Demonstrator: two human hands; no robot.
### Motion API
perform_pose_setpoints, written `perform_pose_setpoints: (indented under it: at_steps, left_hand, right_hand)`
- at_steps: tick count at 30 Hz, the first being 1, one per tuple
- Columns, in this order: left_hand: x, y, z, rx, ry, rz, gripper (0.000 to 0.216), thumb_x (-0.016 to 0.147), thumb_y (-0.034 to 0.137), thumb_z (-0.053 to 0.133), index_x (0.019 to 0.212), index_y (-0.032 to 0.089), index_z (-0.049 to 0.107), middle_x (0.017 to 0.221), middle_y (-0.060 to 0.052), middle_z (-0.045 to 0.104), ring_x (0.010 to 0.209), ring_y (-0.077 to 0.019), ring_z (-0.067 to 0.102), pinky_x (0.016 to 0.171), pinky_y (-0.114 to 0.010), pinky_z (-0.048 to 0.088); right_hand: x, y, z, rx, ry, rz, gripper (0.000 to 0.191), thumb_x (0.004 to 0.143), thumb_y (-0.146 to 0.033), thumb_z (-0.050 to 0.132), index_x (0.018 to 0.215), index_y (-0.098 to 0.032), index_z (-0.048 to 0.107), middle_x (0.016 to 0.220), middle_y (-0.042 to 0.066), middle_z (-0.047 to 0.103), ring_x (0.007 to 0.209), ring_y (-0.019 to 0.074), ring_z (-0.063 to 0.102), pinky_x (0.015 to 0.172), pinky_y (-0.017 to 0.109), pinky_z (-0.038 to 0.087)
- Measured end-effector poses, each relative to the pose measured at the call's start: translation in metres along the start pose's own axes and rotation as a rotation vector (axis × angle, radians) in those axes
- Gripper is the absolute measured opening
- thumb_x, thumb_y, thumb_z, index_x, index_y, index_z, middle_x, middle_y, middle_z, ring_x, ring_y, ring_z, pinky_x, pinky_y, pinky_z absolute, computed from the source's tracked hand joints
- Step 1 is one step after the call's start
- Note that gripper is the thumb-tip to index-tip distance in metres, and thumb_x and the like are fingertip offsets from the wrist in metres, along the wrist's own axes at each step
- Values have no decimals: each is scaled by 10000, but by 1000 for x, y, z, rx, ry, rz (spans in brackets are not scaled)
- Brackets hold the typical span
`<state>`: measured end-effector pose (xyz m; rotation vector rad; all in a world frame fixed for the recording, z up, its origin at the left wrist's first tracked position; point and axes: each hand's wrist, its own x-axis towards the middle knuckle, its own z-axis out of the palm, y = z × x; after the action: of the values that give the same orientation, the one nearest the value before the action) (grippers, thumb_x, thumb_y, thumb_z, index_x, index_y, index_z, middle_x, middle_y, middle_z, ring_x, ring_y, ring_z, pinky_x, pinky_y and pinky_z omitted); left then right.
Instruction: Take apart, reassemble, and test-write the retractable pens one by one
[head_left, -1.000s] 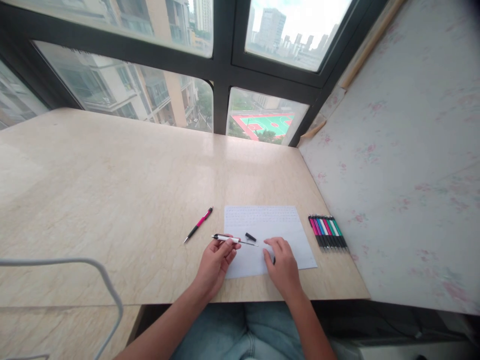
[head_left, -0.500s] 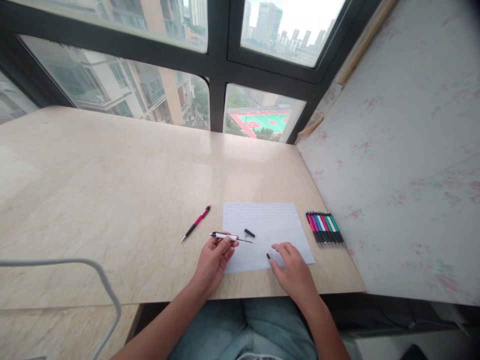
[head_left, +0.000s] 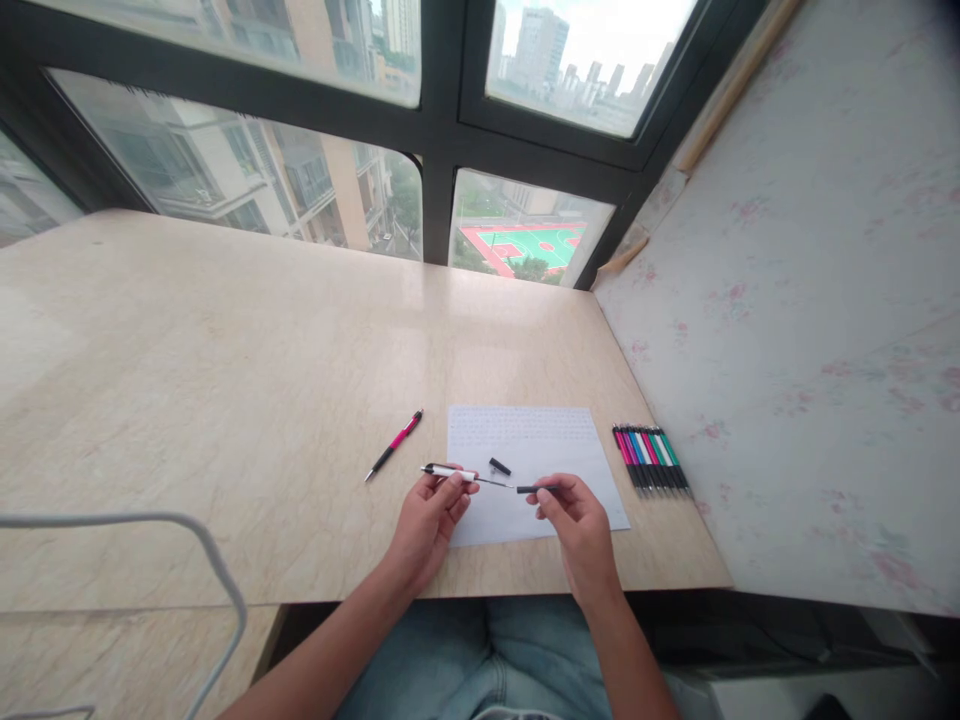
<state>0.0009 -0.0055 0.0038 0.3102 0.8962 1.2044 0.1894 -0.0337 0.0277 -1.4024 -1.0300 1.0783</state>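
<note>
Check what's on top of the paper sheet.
On the paper lies one small black piece, with faint writing along its far edge. The left hand with a white pen and the right hand with a black part cover its near part; anything there is hidden.

Glossy marble-look table (head_left: 225, 340), matt paper (head_left: 540, 445)

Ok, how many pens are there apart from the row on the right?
2: a pink pen left of the paper; a white pen, taken apart, between left hand and right hand.
</note>
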Motion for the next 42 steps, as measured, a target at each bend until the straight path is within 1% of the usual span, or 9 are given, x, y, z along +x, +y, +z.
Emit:
perform_pose_setpoints:
  at_steps: [6, 15, 20, 26, 31, 36, 38, 40, 42]
  left_hand:
    - [-1, 1, 1, -4, -1, -6, 198, 768, 208, 753, 937, 142, 673, 949, -75, 718, 794, -112, 681, 671, -156, 538]
    - [-8, -2, 6, 7, -41, -34, 223, 740, 205, 778, 927, 151, 670, 894, -48, 716, 785, -122, 688, 678, -173, 537]
    - [-10, -5, 7, -4, -58, -35, 224, 740, 206, 779, 927, 158, 666, 870, -35, 711, 789, -124, 688, 689, -185, 536]
    - [-10, -4, 7, -7, -59, -30, 226, 741, 210, 778, 929, 158, 665, 909, -43, 717, 784, -108, 677, 711, -182, 525]
    - [-13, -3, 10, 48, -69, -16, 251, 726, 244, 788, 924, 163, 654, 890, -44, 720, 785, -133, 682, 704, -205, 520]
    - [-15, -3, 11, 105, -122, -21, 252, 725, 254, 786, 921, 160, 659, 914, -63, 726, 793, -138, 672, 715, -218, 508]
    - [-15, -3, 11, 102, -113, -23, 250, 724, 256, 786, 920, 161, 661, 904, -57, 723, 796, -136, 670, 722, -218, 503]
    - [-14, -4, 10, 90, -85, -19, 251, 718, 255, 791, 913, 164, 662, 880, -44, 719, 796, -132, 668, 728, -216, 499]
    - [-14, -4, 10, 80, -67, -17, 258, 707, 254, 799, 908, 166, 663, 871, -37, 717, 797, -130, 667, 732, -214, 495]
  right_hand:
    - [-3, 2, 5, 33, 52, -10, 171, 820, -327, 689, 926, -199, 652, 857, 47, 698, 813, 196, 676, 671, 294, 539]
    - [-6, 5, 30, 102, -48, 6, 163, 815, -317, 691, 898, -189, 634, 884, 60, 706, 817, 207, 699, 656, 300, 565]
    - [-6, 4, 38, 111, -52, -14, 166, 824, -328, 681, 893, -192, 615, 840, 51, 705, 796, 199, 699, 664, 302, 571]
    - [-6, 7, 31, -22, -111, -39, 162, 838, -337, 660, 889, -190, 616, 765, 33, 682, 734, 183, 674, 669, 297, 554]
    - [-3, 2, 23, -212, -104, -99, 187, 856, -373, 637, 850, -186, 638, 726, 28, 678, 681, 174, 649, 637, 273, 513]
    - [0, -5, 17, -372, -199, -113, 465, 962, -430, 445, 596, -183, 590, 533, 4, 590, 508, 130, 564, 541, 243, 437]
    - [2, -7, 15, -377, -226, -113, 438, 967, -433, 426, 666, -180, 619, 589, 12, 620, 540, 134, 581, 541, 238, 439]
    - [3, -7, 14, -374, -229, -136, 290, 926, -427, 507, 856, -181, 645, 755, 34, 678, 682, 161, 633, 571, 234, 461]
    - [3, -8, 14, -390, -216, -172, 236, 884, -414, 574, 927, -188, 625, 838, 41, 683, 763, 175, 638, 595, 234, 471]
